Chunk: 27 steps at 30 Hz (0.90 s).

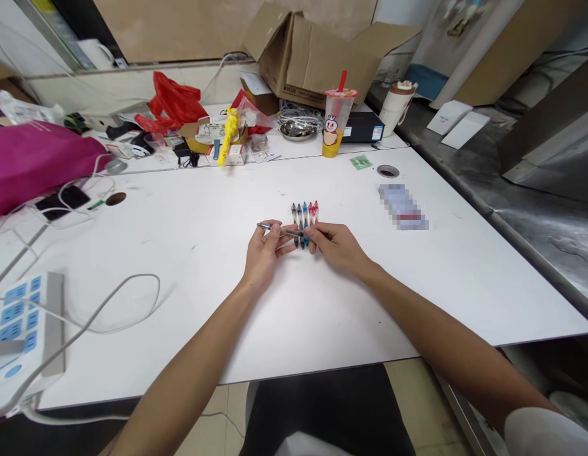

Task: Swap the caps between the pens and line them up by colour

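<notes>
Both hands meet over the middle of the white table (322,304). My left hand (264,253) pinches one end of a thin grey pen (279,229) held crosswise. My right hand (336,244) grips the pen's other end with closed fingers. Just beyond the hands, several pens (305,214) with black, blue and red caps lie side by side on the table, pointing away from me.
A blurred flat packet (402,206) lies to the right. A drink cup with a red straw (338,120), a cardboard box (313,54) and clutter line the far edge. A power strip (18,323) with cables and a pink bag (32,158) sit at left.
</notes>
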Each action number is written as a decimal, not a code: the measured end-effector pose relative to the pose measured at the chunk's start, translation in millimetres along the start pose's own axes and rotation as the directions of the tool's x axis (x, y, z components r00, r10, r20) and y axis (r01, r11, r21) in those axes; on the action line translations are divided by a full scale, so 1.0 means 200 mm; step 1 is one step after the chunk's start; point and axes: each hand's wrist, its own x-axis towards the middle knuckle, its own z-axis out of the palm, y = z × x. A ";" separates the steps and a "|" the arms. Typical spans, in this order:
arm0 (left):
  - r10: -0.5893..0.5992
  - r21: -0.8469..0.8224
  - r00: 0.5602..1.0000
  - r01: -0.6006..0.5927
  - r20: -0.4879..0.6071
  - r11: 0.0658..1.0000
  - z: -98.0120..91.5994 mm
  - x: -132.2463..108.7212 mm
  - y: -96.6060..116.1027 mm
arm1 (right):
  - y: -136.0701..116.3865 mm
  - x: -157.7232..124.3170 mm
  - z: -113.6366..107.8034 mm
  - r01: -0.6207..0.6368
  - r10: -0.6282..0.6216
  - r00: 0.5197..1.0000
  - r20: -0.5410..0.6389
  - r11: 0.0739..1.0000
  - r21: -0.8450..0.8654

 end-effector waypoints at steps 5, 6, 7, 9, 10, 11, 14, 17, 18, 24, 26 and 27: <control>0.022 -0.020 0.997 -0.024 -0.071 1.000 0.00 0.01 0.01 | 0.02 0.01 0.01 0.086 -0.086 0.996 -0.002 0.996 0.033; 0.024 -0.020 0.997 -0.025 -0.076 0.999 0.00 0.01 0.01 | 0.02 0.01 0.01 0.072 -0.072 0.997 0.009 0.997 0.035; 0.023 -0.017 0.997 -0.024 -0.076 1.000 0.00 0.01 0.02 | 0.02 0.01 0.01 0.061 -0.061 0.998 0.010 0.998 0.034; 0.009 -0.010 0.998 -0.010 -0.069 1.000 0.00 0.01 0.02 | 0.02 0.01 0.01 0.050 -0.050 0.999 -0.002 0.998 0.031; 0.000 -0.008 0.998 -0.001 -0.068 1.000 0.00 0.01 0.02 | 0.02 0.01 0.01 0.044 -0.044 0.999 -0.007 0.999 0.026; -0.008 -0.008 0.997 0.007 -0.070 1.000 0.00 0.01 0.03 | 0.02 0.00 0.01 0.035 -0.035 0.999 -0.008 0.999 0.020; -0.013 -0.020 0.995 0.011 -0.097 1.000 0.00 0.01 0.04 | 0.01 0.00 0.01 0.016 -0.016 1.000 0.007 1.000 0.025; -0.013 -0.021 0.994 0.011 -0.108 1.000 0.01 0.00 0.04 | 0.01 0.00 0.01 0.007 -0.007 1.000 0.007 1.000 0.004; -0.015 -0.019 0.994 0.013 -0.106 1.000 0.01 0.00 0.05 | 0.01 0.00 0.01 0.009 -0.009 1.000 0.000 1.000 0.003; -0.006 -0.019 0.993 0.004 -0.114 1.000 0.01 0.01 0.05 | 0.00 0.00 0.01 -0.007 0.006 1.000 0.011 1.000 0.025; -0.005 -0.014 0.993 0.003 -0.116 1.000 0.00 0.01 0.04 | 0.00 0.00 0.01 -0.016 0.016 0.999 0.029 1.000 -0.002; -0.006 -0.010 0.993 0.004 -0.115 1.000 0.00 0.01 0.04 | 0.00 0.00 0.01 -0.017 0.017 0.999 0.034 1.000 -0.010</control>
